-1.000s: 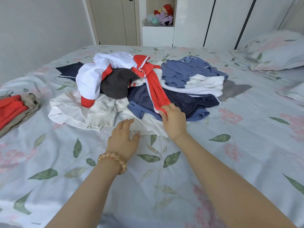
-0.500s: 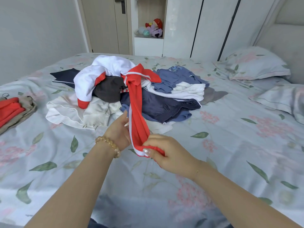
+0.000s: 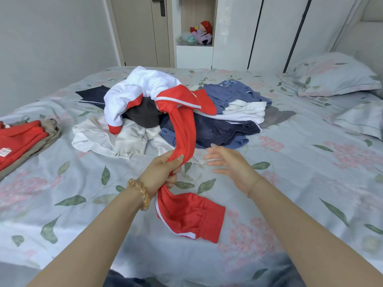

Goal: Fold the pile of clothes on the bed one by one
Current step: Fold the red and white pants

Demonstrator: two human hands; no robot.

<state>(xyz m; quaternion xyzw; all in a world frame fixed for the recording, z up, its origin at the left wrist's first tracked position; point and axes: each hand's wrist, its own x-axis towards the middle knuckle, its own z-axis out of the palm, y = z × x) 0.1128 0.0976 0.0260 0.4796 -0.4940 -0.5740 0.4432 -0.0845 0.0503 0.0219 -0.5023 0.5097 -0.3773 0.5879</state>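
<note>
Head view takes in one pile of clothes (image 3: 170, 112) mid-bed (image 3: 290, 183), two pillows (image 3: 335, 77) at the right and one folded stack (image 3: 22, 139) at the left edge. The left hand (image 3: 160, 172) is fisted round a red garment (image 3: 186, 129), which runs from the pile to a loose end by the forearm. The right hand (image 3: 232, 164), fingers spread, holds nothing just beside it.

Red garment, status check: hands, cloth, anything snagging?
Left hand grips red garment mid-length; right hand open, off it. Far end draped on the pile, near end on the bed. White jacket lies against it.
</note>
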